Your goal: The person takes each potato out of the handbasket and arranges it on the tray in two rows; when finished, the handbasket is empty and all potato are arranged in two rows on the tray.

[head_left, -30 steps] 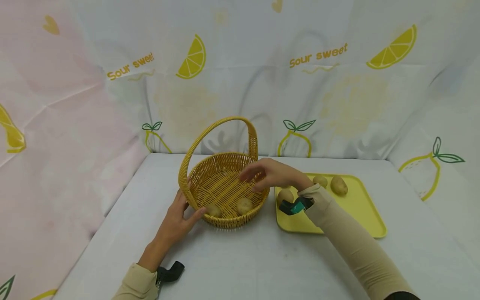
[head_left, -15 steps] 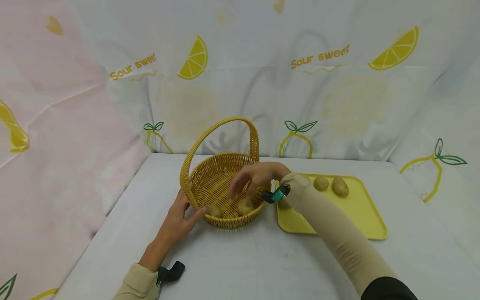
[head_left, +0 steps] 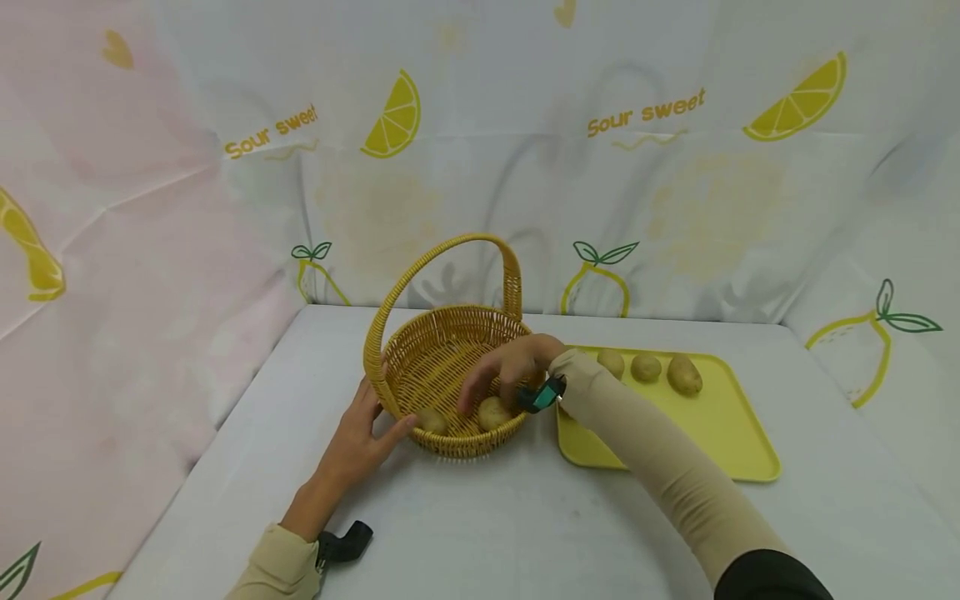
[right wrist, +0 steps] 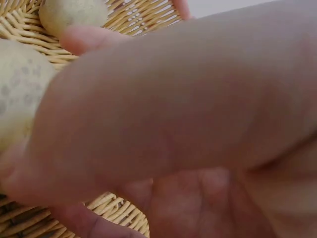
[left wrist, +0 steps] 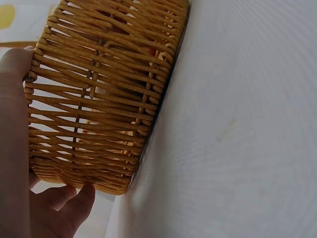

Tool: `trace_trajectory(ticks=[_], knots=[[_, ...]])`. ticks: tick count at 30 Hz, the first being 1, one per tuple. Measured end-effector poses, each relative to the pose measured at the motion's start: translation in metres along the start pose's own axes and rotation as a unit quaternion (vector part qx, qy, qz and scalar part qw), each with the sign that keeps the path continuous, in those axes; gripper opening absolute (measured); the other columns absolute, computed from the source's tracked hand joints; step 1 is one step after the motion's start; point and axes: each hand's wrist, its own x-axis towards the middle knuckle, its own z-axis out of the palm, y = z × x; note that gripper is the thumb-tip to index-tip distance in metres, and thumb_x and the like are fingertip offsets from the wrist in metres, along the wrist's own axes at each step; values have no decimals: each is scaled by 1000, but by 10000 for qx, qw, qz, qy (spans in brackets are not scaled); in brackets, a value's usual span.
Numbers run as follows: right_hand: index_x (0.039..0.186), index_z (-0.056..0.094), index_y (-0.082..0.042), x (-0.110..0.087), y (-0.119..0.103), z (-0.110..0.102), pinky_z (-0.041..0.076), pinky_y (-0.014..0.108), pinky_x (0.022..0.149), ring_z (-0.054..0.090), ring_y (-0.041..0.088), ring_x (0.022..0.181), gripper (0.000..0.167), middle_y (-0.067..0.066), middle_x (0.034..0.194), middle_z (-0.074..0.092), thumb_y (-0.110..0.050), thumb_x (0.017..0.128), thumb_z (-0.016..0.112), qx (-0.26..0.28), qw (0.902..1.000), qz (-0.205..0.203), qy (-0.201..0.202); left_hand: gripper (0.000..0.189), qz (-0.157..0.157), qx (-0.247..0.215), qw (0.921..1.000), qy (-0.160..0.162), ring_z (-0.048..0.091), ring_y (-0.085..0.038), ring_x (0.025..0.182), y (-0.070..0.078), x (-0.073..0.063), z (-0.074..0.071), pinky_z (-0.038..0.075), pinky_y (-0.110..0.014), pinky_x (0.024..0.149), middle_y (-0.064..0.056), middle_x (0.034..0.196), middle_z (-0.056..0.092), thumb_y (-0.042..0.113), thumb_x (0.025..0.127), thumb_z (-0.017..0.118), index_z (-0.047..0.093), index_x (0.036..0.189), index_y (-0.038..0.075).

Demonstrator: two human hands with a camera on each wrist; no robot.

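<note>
A round wicker basket (head_left: 450,446) with a tall arched handle stands tilted toward me on the table. My left hand (head_left: 356,442) holds its left side, thumb at the near rim and fingers spread along the outside wall; in the left wrist view the fingertips (left wrist: 81,206) press against the weave. Inside the basket lie two potatoes, one near the left rim (head_left: 432,421) and one to its right (head_left: 493,412). My right hand (head_left: 510,367) reaches in from above, its curved fingers and thumb around the right-hand potato (right wrist: 22,91). Part of that grip is hidden behind the hand.
A yellow tray (head_left: 720,433) lies to the right of the basket, bearing several potatoes (head_left: 685,375) along its far side. My right forearm (head_left: 652,442) crosses over the tray's near left part. A lemon-printed cloth (head_left: 480,167) hangs behind the white table (head_left: 480,533).
My right hand has moved left and down from the basket's right rim to the right-hand potato, its fingers lowering around it. The left hand and basket have stayed in place.
</note>
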Motion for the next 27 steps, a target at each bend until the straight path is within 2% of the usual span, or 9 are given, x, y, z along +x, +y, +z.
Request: trace_trajectory(ticks=[4,7,11,13,16,19,24,27], knots=[[138,64,3,1,-2,1,46,36,108,58,17,124,60,9,135,65,20,80,63,-167,9994,179,247,90,-8,42,10000,7,31,-37,149,0,0,-1,46,-58,105,-16,170,20,21,98,76,20,165,0],[133,68,-1,1,-2,2,48,35,102,59,18,119,51,6,128,67,10,84,72,-446,9958,282,752,90,17,25,10000,12,32,-36,149,1,0,-1,46,-58,105,-16,169,21,20,98,76,20,165,0],[130,71,-8,3,1,3,49,32,98,58,15,115,42,-2,121,67,-9,90,81,-924,9802,476,1686,90,21,23,10000,19,31,-36,149,1,0,-1,46,-57,105,-16,169,22,20,98,76,20,165,0],[131,70,-9,4,3,2,49,32,96,58,15,113,41,-2,119,67,-13,92,81,-990,9742,538,1957,89,-3,-26,10000,27,31,-35,150,0,-1,-1,45,-57,106,-16,169,21,19,97,77,21,165,1],[135,68,-9,6,6,1,50,33,94,60,16,109,43,1,118,67,-14,94,79,-1020,9715,567,2061,89,-10,-122,9999,24,30,-35,150,0,-1,-1,44,-58,107,-14,170,19,17,97,76,21,166,4],[138,66,-9,6,4,1,50,33,93,60,17,109,48,2,122,66,-8,92,79,-1033,9720,576,2030,88,-15,-196,9998,25,30,-35,150,0,-1,0,43,-59,108,-13,171,17,17,97,76,22,166,6],[138,69,-10,7,2,2,47,30,99,55,16,116,57,-4,134,63,9,84,78,-902,9739,682,1969,86,-34,-104,9999,-3,30,-35,150,0,-1,0,44,-60,107,-14,169,21,20,98,76,24,165,4],[135,71,-12,8,0,2,48,30,98,55,18,118,57,-7,133,64,10,83,79,-894,9719,799,2026,86,-33,-66,10000,-5,31,-35,150,0,0,-1,44,-59,106,-15,169,22,21,98,76,24,165,3]])
